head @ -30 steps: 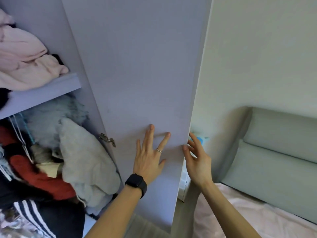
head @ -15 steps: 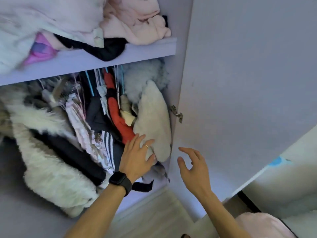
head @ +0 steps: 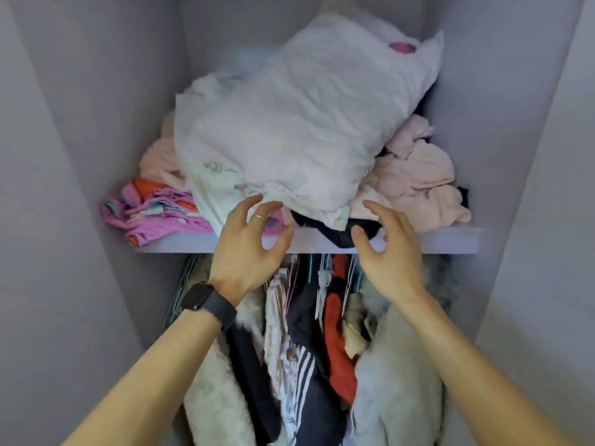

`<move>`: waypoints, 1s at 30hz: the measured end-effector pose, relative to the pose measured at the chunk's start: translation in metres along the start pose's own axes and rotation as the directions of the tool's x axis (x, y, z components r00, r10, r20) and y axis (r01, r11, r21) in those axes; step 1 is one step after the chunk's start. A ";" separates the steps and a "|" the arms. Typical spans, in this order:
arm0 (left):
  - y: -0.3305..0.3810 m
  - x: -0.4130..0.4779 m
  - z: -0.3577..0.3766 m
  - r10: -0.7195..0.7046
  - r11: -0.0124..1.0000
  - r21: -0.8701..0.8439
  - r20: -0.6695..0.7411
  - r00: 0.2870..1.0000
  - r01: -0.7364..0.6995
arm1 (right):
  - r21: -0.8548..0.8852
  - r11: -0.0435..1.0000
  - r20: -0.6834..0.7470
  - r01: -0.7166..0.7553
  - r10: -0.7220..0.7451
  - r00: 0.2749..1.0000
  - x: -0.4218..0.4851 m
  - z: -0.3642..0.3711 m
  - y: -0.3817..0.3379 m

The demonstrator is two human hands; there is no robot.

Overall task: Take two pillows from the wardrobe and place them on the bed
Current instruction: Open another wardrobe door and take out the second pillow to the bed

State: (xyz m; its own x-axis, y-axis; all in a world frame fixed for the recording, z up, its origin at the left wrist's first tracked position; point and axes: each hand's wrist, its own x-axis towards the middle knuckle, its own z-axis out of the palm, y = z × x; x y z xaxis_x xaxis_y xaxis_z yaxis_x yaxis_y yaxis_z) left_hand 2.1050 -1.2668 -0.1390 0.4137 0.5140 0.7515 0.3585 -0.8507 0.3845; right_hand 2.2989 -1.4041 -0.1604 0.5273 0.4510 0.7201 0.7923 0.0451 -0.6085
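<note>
A large white crumpled pillow (head: 296,123) lies on the wardrobe's upper shelf (head: 434,241), propped on a heap of clothes and leaning toward the back right. Whether a second pillow lies behind it I cannot tell. My left hand (head: 248,249), with a ring and a black watch on the wrist, is raised just under the pillow's front edge, fingers spread and curled, holding nothing. My right hand (head: 389,249) is raised beside it below the pillow's front right corner, also empty with fingers apart. The bed is out of view.
Pale pink garments (head: 418,181) and pink-purple folded clothes (head: 154,214) lie on the shelf around the pillow, with a black garment (head: 335,231) hanging over the edge. Below the shelf hang several clothes, among them white fluffy coats (head: 396,381) and a red garment (head: 338,336). Lilac wardrobe walls (head: 80,156) close in both sides.
My view swung from the wardrobe door to the open wardrobe and up to the shelf. Both hands left the door and hanging clothes and rose toward the pillow's front edge.
</note>
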 end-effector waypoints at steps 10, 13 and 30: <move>-0.010 0.139 -0.044 -0.042 0.981 0.188 -0.078 0.996 0.056 | 0.007 0.998 -0.009 -0.062 0.062 0.998 0.178 0.005 0.012; -0.016 0.182 -0.042 -0.026 0.975 0.220 -0.086 0.996 0.045 | 0.010 0.991 -0.016 -0.131 0.132 0.991 0.215 0.009 0.021; -0.042 0.448 0.067 -0.174 0.964 0.241 0.237 0.956 0.116 | -0.136 0.803 -0.011 -0.581 0.585 0.811 0.367 0.062 0.065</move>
State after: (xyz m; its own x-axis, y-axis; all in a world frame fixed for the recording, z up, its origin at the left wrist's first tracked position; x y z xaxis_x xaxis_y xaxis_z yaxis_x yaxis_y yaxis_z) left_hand 2.3315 -0.9936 0.1451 0.5311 0.6656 0.5243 0.5951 -0.7335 0.3283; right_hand 2.5244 -1.1805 0.0437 0.8944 0.3826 0.2316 0.3713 -0.3469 -0.8613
